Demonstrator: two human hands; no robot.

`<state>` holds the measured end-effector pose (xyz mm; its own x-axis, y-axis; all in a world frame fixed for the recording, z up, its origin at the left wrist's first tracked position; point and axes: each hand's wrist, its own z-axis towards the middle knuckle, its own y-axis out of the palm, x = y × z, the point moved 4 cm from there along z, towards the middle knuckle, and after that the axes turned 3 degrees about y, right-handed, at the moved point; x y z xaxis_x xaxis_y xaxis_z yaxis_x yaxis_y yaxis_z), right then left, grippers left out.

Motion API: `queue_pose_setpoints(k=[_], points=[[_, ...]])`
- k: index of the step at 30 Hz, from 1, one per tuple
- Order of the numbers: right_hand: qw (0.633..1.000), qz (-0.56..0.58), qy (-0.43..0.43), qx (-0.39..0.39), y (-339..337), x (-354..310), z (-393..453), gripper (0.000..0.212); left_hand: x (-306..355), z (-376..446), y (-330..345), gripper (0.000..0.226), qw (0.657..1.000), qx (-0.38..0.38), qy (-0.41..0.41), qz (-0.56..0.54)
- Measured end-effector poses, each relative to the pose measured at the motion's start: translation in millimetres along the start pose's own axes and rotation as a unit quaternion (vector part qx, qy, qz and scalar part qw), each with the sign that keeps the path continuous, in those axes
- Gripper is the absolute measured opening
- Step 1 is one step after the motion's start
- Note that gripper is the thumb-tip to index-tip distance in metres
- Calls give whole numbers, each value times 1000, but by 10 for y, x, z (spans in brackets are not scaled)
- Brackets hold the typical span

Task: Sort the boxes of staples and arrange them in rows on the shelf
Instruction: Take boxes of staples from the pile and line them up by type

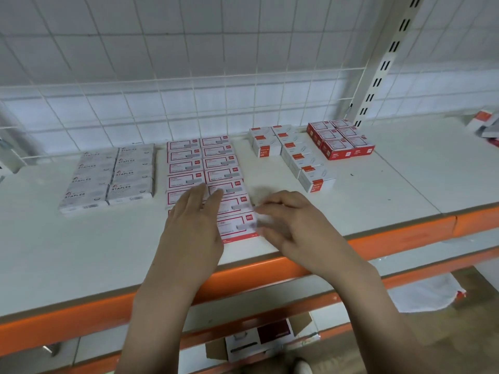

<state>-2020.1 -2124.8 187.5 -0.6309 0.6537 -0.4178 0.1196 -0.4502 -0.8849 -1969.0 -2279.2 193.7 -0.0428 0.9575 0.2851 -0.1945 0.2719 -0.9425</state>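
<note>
On the white shelf lie four groups of staple boxes, each in two rows. Grey boxes marked STAPLES sit at the left. White boxes with red frames fill the middle. White boxes with orange labels and red boxes stand further right. My left hand lies flat with straight fingers on the near left of the red-framed rows. My right hand, blurred, touches the right side of the nearest red-framed box; its fingers look loosely bent.
A wire grid backs the shelf, with a slotted upright post at the right. The shelf has an orange front edge. More boxes lie at the far right. An open carton sits on the level below.
</note>
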Motion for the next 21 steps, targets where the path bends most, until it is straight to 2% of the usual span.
queue_pose_setpoints(k=[7, 10, 16, 21], points=[[994, -30, 93, 57, -462, 660, -332, 40, 629, 249, 112, 57, 997, -1, 73, 10], [988, -35, 127, 79, -676, 1003, -570, 36, 997, 358, 196, 56, 995, -1, 102, 18], [972, -73, 184, 124, -1238, 1806, -1089, 34, 1953, 566, 549, 65, 988, -16, 143, 59], [967, -90, 193, 139, -1729, 2509, -1470, 33, 2795, 717, 884, 57, 987, -14, 148, 61]])
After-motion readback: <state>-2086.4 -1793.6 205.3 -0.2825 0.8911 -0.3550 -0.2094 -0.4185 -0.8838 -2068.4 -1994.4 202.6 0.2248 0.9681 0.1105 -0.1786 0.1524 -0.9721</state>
